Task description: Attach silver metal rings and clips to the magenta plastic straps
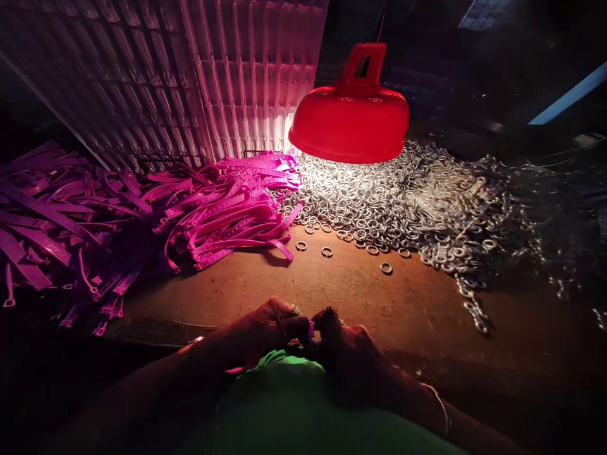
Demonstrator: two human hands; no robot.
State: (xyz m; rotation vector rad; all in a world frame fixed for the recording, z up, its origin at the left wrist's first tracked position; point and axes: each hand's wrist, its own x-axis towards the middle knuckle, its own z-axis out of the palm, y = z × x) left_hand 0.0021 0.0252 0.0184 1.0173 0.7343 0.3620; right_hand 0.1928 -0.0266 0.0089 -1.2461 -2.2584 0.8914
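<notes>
My left hand (265,328) and my right hand (344,344) meet at the near edge of the brown table (332,291), fingers closed together on a small piece of pink strap (311,328) that shows between the fingertips. Whether a ring is also held there is hidden in shadow. A big pile of pink plastic straps (222,208) lies to the far left. A heap of small metal rings (403,202) spreads across the far right, with a few loose rings (327,251) nearer me.
A red lamp shade (351,120) hangs low over the ring heap and lights it. A ribbed white panel (213,76) leans behind the straps. My green clothing (294,392) fills the bottom centre. The room edges are dark.
</notes>
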